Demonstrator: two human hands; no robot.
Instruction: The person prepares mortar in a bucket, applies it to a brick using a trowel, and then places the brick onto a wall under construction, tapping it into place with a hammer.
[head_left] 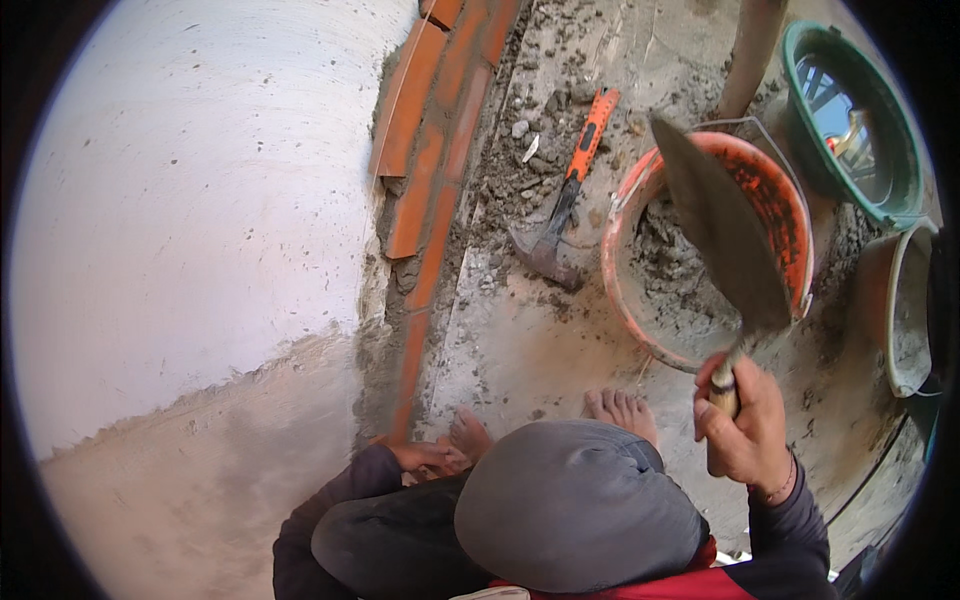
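My right hand [745, 425] is wrapped round the short handle of a trowel [725, 215]. Its grey pointed blade is raised over an orange bucket [645, 335] holding wet grey mortar [680, 280]. Low down beside my knee, my left hand [430, 457] has its fingers curled at the near end of a row of orange bricks [415, 350]. My knee partly hides that hand, and I cannot make out what it holds. The bricks lie in mortar along a white wall [200, 200], with more bricks [410, 100] set against it farther away.
A claw hammer [575, 180] with an orange-and-black handle lies between the bricks and the bucket. At the right stand a green basin [800, 130] of water and another bucket [900, 310]. Mortar crumbs litter the floor; a thin string [390, 110] runs along the bricks. My bare feet [622, 410] are close by.
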